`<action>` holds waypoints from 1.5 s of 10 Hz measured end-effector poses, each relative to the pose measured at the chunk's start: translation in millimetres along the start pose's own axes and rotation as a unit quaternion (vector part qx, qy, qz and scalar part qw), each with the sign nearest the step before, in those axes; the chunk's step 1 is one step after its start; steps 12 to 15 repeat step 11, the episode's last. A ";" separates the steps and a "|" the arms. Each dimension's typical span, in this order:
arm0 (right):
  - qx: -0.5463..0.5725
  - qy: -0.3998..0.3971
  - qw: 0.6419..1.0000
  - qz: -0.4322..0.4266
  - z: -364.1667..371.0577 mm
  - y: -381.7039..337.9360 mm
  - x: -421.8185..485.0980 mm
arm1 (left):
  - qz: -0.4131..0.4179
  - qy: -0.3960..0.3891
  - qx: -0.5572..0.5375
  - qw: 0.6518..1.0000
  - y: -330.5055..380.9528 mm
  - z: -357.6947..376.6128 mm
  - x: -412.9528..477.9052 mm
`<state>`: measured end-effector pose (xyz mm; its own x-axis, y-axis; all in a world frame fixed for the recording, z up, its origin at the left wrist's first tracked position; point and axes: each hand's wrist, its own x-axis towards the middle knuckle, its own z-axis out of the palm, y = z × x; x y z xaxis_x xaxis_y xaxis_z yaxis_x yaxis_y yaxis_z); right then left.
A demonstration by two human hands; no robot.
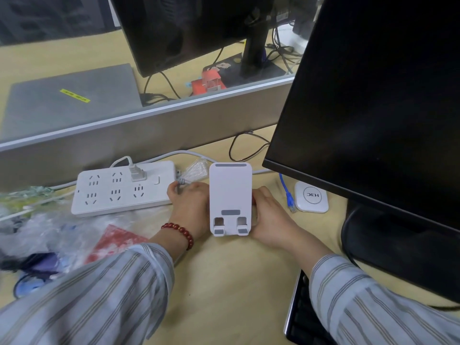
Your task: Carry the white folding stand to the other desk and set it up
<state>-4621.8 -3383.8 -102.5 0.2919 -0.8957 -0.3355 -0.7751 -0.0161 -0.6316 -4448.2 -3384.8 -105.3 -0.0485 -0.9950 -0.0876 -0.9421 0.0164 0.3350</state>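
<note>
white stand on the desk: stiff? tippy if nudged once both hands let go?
The white folding stand looks like rigid, smooth plastic, thin-walled, so probably light and a bit slippery. It stands tall on a small foot, propped by left hand and right hand; a nudge would likely tip it.

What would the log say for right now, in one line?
stand: upright on desk | left hand: grip on left edge | right hand: grip on right edge | power strip: beside, left

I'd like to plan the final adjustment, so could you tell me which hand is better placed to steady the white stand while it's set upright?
Probably the right hand: it wraps the white folding stand low at its side, while the left hand sits behind the other edge beside the power strip.
</note>
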 end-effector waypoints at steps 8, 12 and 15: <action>0.031 0.021 0.999 0.004 4.6 4.3 -4.6 | 0.005 -0.016 -0.042 0.999 1.3 -8.4 -28.9; 0.056 0.050 0.996 0.046 -7.0 -4.4 -41.2 | -0.051 0.019 -0.004 0.998 -4.6 -77.9 -81.8; 0.056 0.050 0.996 0.046 -7.0 -4.4 -41.2 | -0.051 0.019 -0.004 0.998 -4.6 -77.9 -81.8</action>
